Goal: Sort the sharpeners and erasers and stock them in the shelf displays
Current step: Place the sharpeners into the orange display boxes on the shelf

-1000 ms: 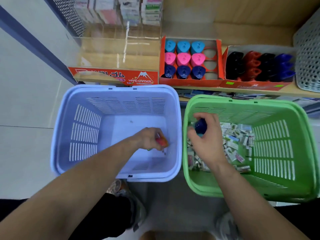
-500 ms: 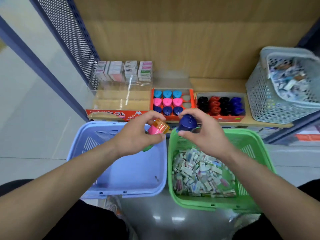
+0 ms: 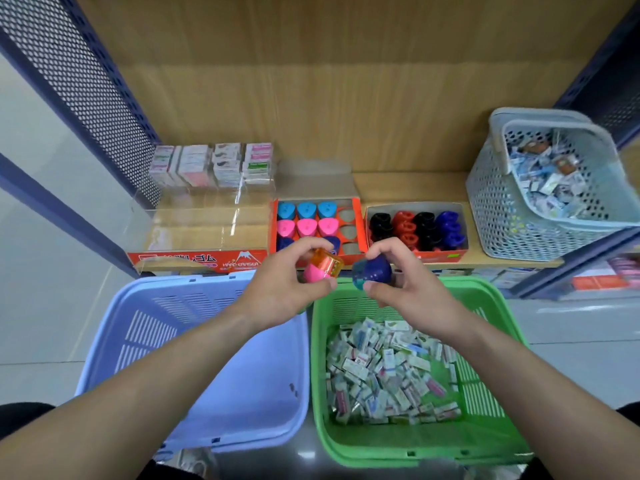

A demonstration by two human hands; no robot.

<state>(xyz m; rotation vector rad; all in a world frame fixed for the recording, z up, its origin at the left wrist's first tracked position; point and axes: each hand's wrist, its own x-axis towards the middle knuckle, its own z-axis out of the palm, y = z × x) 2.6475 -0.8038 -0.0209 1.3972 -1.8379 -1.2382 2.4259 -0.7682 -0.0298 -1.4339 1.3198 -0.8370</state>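
Left hand [image 3: 277,296]: your fingers and thumb are curled round an orange-and-pink sharpener [image 3: 320,268], held up just in front of the shelf edge. Whether it is one piece or several cannot be told.
Right hand [image 3: 415,292]: it pinches a navy sharpener [image 3: 374,270] between thumb and fingertips, close beside the left hand but apart from it.
Reason for hold: both pieces sit at the fingertips rather than in the palm, probably so that you can read colour and shape before choosing a display.
Navy sharpener, heading: the rounded navy dome faces up towards you and a teal part shows at its lower left. The long axis seems to run from lower left to upper right, tilted.
Orange-and-pink sharpener, heading: the clear orange end points up and right towards the shelf, and the pink end lies lower and nearer your palm.
Red tray [image 3: 347,224]: it holds rows of blue, pink and navy teardrop sharpeners, with three empty sockets [image 3: 348,233] down its right side. The navy piece likely belongs there.
Grey-lined box [image 3: 415,206]: just right of the tray, it is packed with black, red and blue sharpeners.
Clear eraser display [image 3: 207,230]: the front bay is bare and boxed erasers [image 3: 211,164] are stacked at the back.
Green basket [image 3: 467,283]: it sits below your right hand, with loose erasers [image 3: 388,372] heaped inside, not yet stocked.
Lavender basket [image 3: 156,327]: it sits below your left arm.
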